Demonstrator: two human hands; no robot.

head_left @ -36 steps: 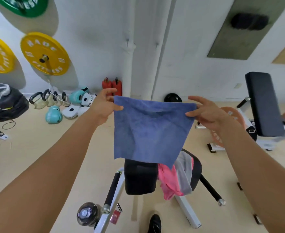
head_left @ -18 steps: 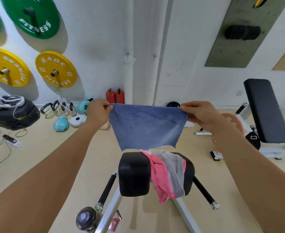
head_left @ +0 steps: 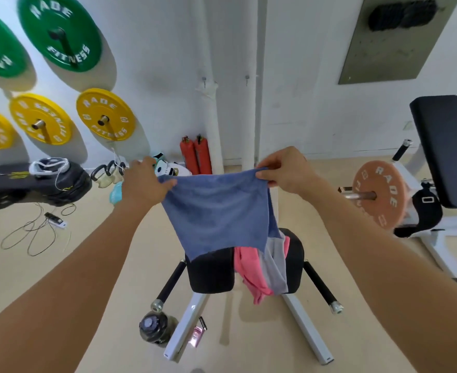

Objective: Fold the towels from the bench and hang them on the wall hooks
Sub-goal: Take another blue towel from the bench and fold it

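Plates hang along the wall at far left: a green plate [head_left: 60,33] lettered "RADE FITNESS" in white, and below it a yellow plate [head_left: 105,114] bearing the same two words. On the floor beneath lie a black bag [head_left: 31,184], a tangle of cable [head_left: 33,232] and some kettlebells [head_left: 107,172]. Two red extinguishers [head_left: 196,154] stand against a white pipe [head_left: 208,84]; two small wall hooks [head_left: 203,79] sit on either side of that pipe.

Left hand [head_left: 144,184] pinches the upper left corner of the blue towel [head_left: 219,211], fingers curled round the cloth. Right hand [head_left: 285,170] pinches the upper right corner likewise, so the towel hangs spread between them in the air, above the bench pad [head_left: 211,270]. A pink towel [head_left: 250,273] and a grey towel [head_left: 277,265] lie draped over that pad, side by side and touching.

Near the bench's white frame, a dark bottle [head_left: 153,328] stands on the floor. At right, an orange plate [head_left: 380,195] reads "RADE", beside a second black bench [head_left: 448,146].
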